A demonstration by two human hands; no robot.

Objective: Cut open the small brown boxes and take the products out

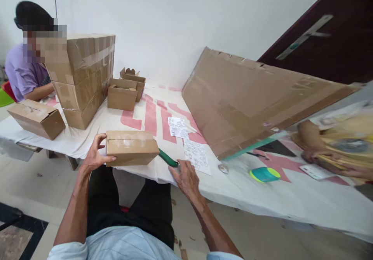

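A small brown cardboard box [132, 147] with clear tape across its top rests near the table's front edge. My left hand [96, 153] grips its left end, thumb along the near side and fingers behind the corner. To the right of the box lies a slim, slightly curved dark green tool [168, 158], its far tip close to the box's right end. The thumb and fingers of my right hand [185, 176] close on its near end; the exact kind of tool cannot be made out. Printed sheets [196, 155] lie just beyond this hand.
Taped boxes are stacked [84, 81] at the left, beside another closed box [37, 118]. Open small boxes [121, 97] stand behind. A large cardboard panel [256, 101] leans at the right, near a tape roll [223, 169] and teal cup [264, 174]. People sit at both sides.
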